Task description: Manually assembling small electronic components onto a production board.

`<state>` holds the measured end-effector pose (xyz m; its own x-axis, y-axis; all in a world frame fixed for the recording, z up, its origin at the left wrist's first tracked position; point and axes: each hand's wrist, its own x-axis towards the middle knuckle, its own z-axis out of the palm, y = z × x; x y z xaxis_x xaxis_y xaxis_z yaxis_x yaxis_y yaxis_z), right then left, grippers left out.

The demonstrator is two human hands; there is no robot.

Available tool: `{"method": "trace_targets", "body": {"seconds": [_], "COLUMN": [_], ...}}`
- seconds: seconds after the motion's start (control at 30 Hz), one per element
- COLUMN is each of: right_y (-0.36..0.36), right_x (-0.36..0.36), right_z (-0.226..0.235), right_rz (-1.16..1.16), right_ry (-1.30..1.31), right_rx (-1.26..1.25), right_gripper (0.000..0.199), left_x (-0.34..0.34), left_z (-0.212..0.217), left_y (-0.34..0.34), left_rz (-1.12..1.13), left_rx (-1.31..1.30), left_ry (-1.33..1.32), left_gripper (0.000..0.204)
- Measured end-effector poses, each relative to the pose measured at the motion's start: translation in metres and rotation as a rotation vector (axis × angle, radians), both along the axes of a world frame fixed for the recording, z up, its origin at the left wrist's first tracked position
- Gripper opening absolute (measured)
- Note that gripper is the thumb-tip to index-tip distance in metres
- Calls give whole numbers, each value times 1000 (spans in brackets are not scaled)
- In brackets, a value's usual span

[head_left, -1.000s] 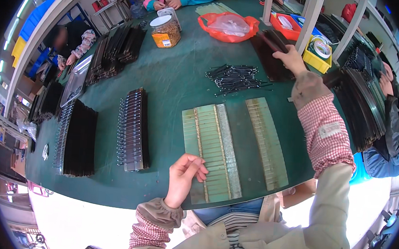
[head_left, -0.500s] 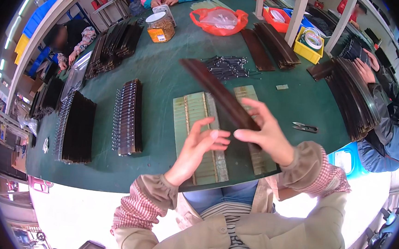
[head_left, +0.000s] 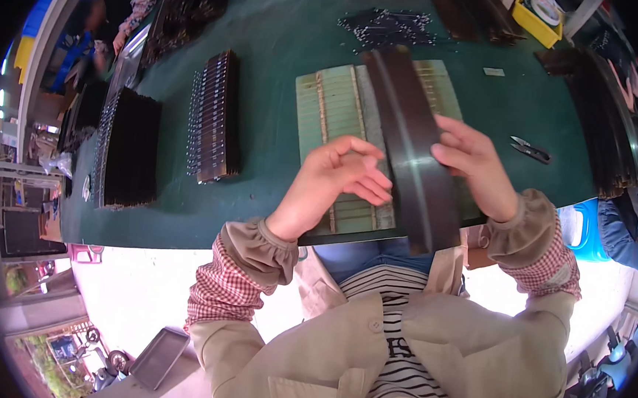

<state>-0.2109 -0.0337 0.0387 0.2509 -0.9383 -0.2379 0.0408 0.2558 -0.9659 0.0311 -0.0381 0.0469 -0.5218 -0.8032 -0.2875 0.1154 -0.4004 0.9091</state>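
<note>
Over near edge of counter [head_left: 259,202]: dark strip [head_left: 406,142], long axis near–far, far end leaning left. Right hand [head_left: 477,164] nearer, grip closed on strip's right edge. Left hand [head_left: 335,174] just left, fingers loosely curled, grip unfilled.

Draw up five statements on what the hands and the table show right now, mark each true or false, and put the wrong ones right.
1. The right hand holds a dark brown strip. True.
2. The left hand grips the snips. False: the snips lie on the green table, to the right of the right hand.
3. A pile of small black pieces lies beyond the left pale green panel. True.
4. The yellow bin stands on the left side of the view. False: it is at the upper right.
5. A dark stack stands to the left of the left hand. True.
</note>
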Motion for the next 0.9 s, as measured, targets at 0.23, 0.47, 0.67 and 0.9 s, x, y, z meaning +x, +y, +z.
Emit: {"method": "trace_targets", "body": {"seconds": [0.23, 0.47, 0.67, 0.9], "right_y": [-13, -26, -30, -35], "right_x": [-3, 3, 1, -3], "right_z": [-17, -17, -15, -14], "right_rz": [85, 142, 263, 227], "right_ry": [239, 338, 784, 1016], "right_rx": [-46, -74, -327, -775], "right_gripper": [60, 65, 49, 29], "left_x": [13, -9, -21, -21], "left_z": [-13, -37, -50, -50], "left_y": [-5, -14, -16, -19], "left_rz": [57, -99, -122, -155], "left_rx": [-452, -1200, -1311, -1392], "left_ry": [-318, -669, -802, -953], "left_gripper": [18, 32, 40, 39]}}
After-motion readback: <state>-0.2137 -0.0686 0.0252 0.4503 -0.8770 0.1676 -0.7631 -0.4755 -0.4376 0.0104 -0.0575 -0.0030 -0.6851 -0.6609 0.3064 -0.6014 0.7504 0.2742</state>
